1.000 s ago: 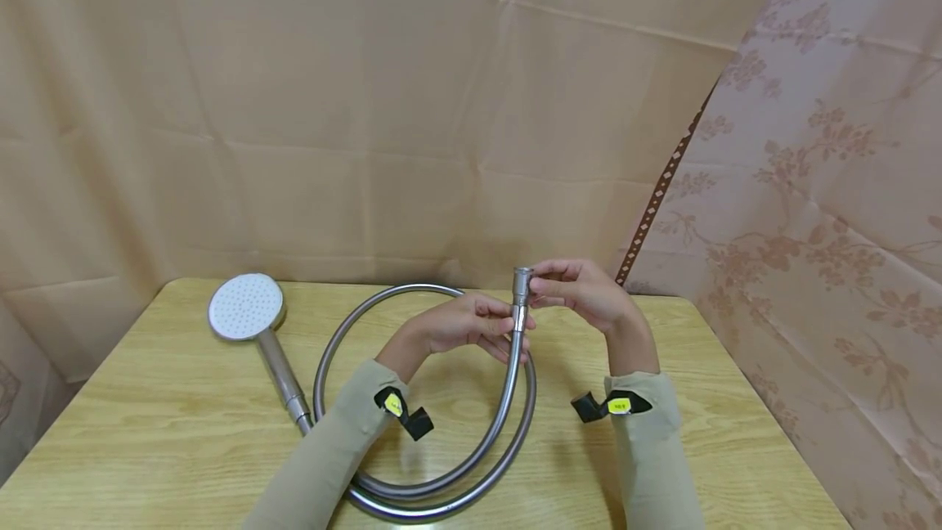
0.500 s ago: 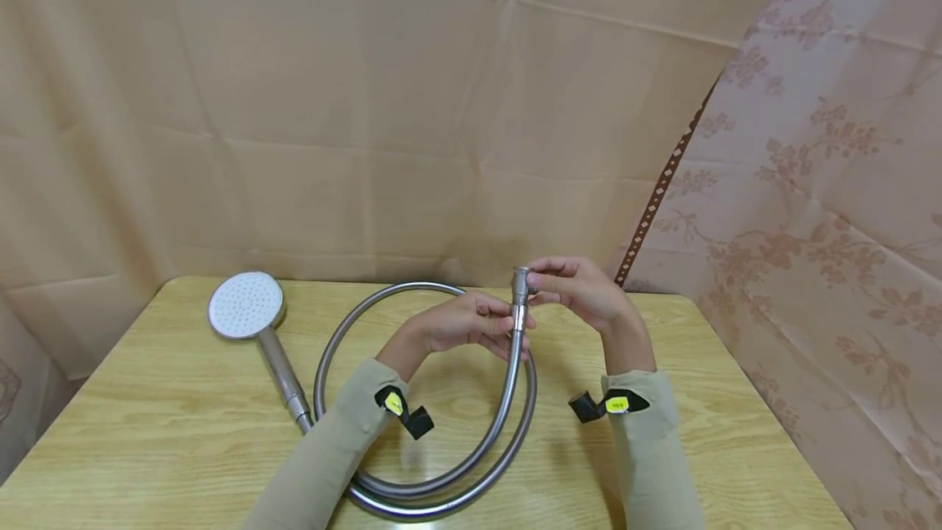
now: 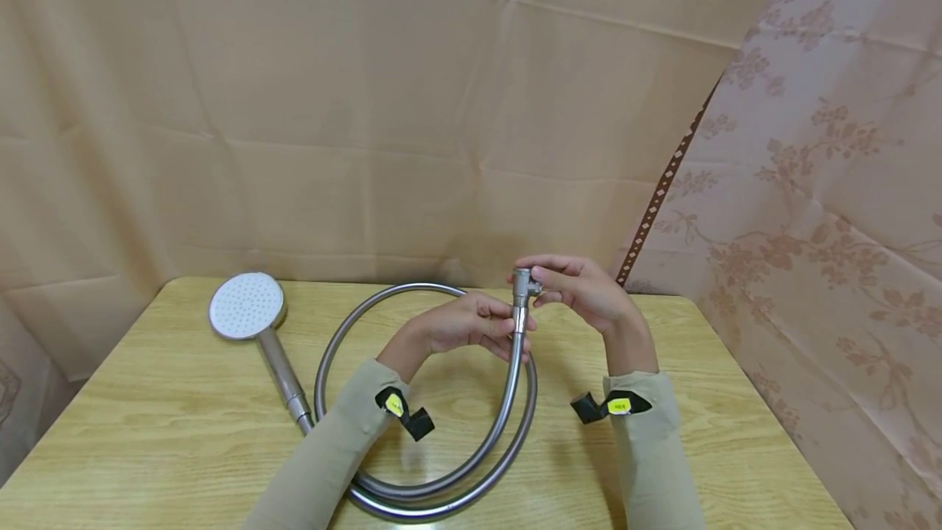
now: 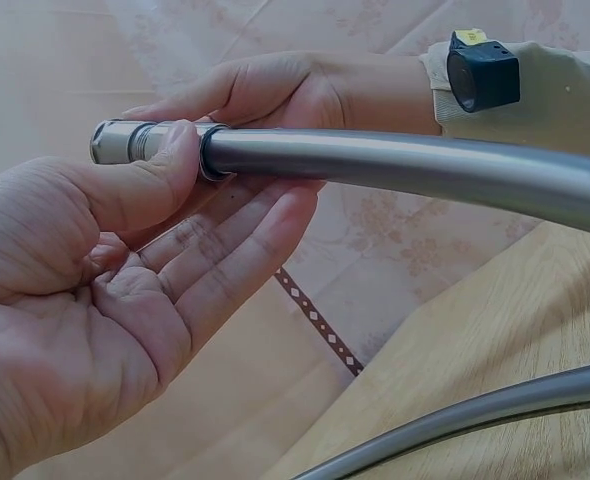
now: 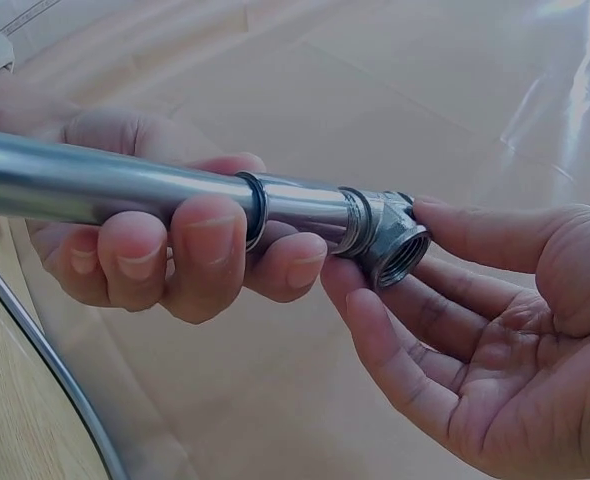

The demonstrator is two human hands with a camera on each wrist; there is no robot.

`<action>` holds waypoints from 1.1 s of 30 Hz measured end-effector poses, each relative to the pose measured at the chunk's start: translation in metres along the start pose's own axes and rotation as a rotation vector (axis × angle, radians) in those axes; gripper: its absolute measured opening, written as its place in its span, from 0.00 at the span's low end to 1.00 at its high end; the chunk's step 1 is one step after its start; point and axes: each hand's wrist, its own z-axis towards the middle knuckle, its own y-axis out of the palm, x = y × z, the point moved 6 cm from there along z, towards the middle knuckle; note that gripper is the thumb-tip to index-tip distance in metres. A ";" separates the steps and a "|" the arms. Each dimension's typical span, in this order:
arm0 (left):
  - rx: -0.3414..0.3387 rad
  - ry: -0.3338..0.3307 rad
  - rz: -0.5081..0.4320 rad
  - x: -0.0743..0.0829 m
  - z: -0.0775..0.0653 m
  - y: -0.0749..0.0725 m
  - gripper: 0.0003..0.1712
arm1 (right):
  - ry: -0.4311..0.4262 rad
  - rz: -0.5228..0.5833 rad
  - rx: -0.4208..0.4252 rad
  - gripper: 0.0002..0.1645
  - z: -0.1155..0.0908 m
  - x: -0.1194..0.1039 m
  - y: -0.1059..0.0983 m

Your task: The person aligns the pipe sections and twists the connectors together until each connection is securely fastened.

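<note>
In the head view, my left hand holds the chrome end nut of a flexible metal shower hose, which stands roughly upright. Thumb and fingers wrap that nut in the left wrist view. On top of it sits a short metal pipe fitting, its side outlet pointing right. Inner threads show in the fitting's opening in the right wrist view, and a few outer threads lie between fitting and nut. My right hand pinches the fitting between thumb and fingers.
A shower head with a white round face lies at the left of the wooden table, joined to the hose's other end. The hose loops across the table's middle. Beige cloth hangs behind, and a floral curtain at right.
The fitting has turned on the hose end, so its side outlet now shows on the right. My right fingers have shifted around it. My left hand has stayed in place.
</note>
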 end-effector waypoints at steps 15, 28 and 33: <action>0.017 -0.010 0.037 0.000 0.000 0.002 0.19 | -0.004 -0.025 0.006 0.14 0.000 0.000 0.001; 0.006 -0.018 0.035 0.000 0.002 0.004 0.19 | -0.017 0.053 -0.043 0.14 0.001 -0.002 0.005; 0.004 -0.013 0.033 -0.001 0.001 0.003 0.19 | -0.011 0.070 -0.048 0.15 0.002 0.000 0.006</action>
